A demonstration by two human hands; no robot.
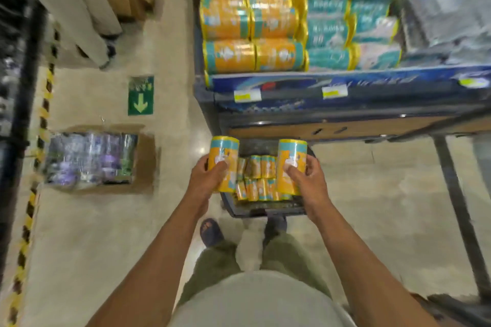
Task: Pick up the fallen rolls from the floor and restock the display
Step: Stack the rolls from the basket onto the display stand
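Blur smears most of what we see: the print on the orange rolls cannot be read, and the packs at the far right of the display shelf [345, 82] dissolve into grey-blue streaks. We cannot tell what the dark rack along the left edge carries. The dark basket [265, 210] on the floor [106, 233] is half hidden behind our hands, so we see only part of the small orange rolls [256, 176] lying inside it.

Our left hand [207, 180] is wrapped around one orange roll [223, 163], fingers curled across its front, holding it upright above the basket's left side. Our right hand [305, 180] is closed the same way on a second orange roll [291, 167], upright above the basket's right side. Both rolls are below the shelf edge, apart from the stacked orange packs [249, 16] and the teal packs [348, 21] beside them.

To the left, a cardboard box of purple packages [90, 159] sits on the floor near a green arrow sign [140, 95] and a yellow-black striped line [42, 119].
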